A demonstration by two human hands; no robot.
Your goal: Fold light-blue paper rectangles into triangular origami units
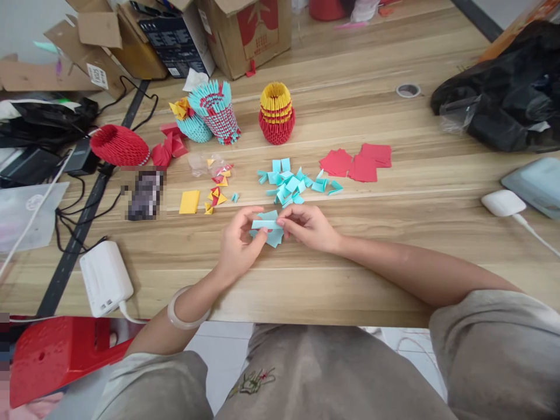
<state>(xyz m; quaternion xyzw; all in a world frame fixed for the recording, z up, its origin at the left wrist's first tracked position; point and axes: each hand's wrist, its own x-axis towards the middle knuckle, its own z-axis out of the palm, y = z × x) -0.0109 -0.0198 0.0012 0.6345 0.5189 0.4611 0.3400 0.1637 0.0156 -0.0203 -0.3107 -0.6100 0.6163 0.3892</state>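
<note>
Between my two hands is a light blue folded paper strip (265,224), its long edge running sideways. My left hand (240,242) grips its left part with thumb and fingers, while my right hand (308,226) pinches its right end. Beneath the strip lies a small stack of light blue paper sheets (275,239), partly covered by it and my fingers. Just beyond my hands is a loose pile of folded light blue paper pieces (289,184). Red paper squares (363,163) lie to the right of that pile, and a yellow paper stack (189,202) to the left.
Farther back stand a red and yellow paper vase (277,114) and a blue and red one (219,114). A red paper piece (119,144), a phone (146,195) and a white power bank (106,279) are leftward. At right are a tape roll (408,90) and white charger (503,203).
</note>
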